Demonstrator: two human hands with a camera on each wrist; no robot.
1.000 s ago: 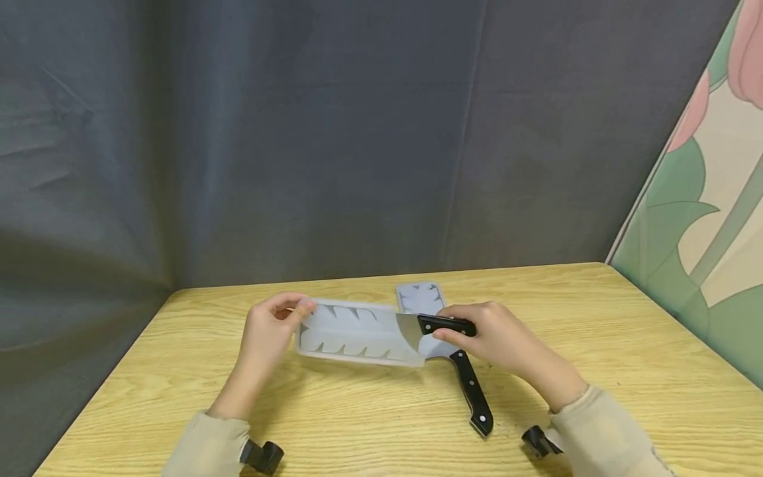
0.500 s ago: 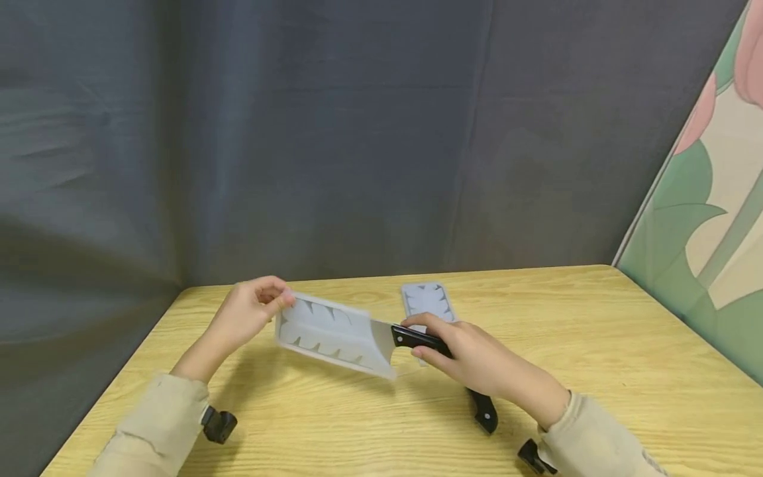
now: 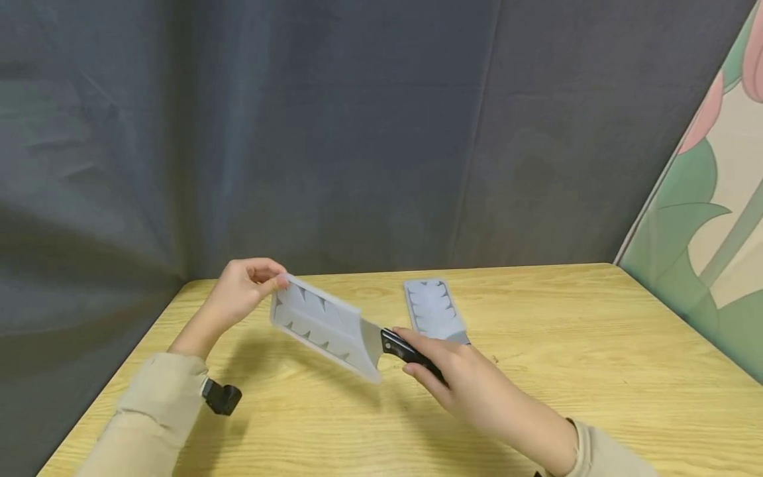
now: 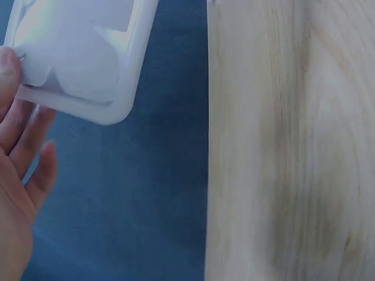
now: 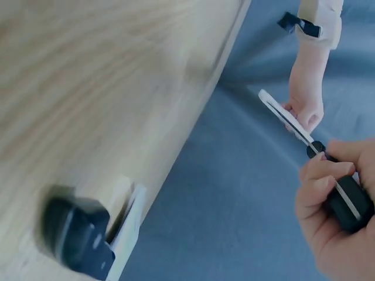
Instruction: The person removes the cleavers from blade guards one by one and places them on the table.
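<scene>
- Second knife in a translucent blade guard point(image 3: 434, 310) lies flat on the wooden table point(image 3: 596, 371), just beyond the right hand point(image 3: 461, 381); its black handle is hidden behind that hand in the head view. Right wrist view shows the black handle point(image 5: 76, 237) with the guard edge beside it, blurred.
- Dark grey fabric backdrop point(image 3: 334, 132) behind the table; floral panel point(image 3: 709, 218) off to the far right of the right hand.
- Nothing sits between the two hands except the held knife itself.
- Cleaver point(image 3: 357, 338) is off the table, in the air between the hands, blade inside a translucent white sheath point(image 3: 318, 321) with tooth-shaped ribs.
- Long axis runs diagonally: sheath end up and toward the left hand point(image 3: 241, 295), black handle point(image 3: 408, 354) down toward the right hand. A strip of bare steel shows between sheath mouth and handle.
- Left hand: fingers and thumb pinch the far end of the sheath; left wrist view shows a fingertip on its corner point(image 4: 76, 58), remaining fingers loose.
- Right hand: fingers curled round the cleaver handle, firm grasp, confirmed in right wrist view point(image 5: 334, 205).
</scene>
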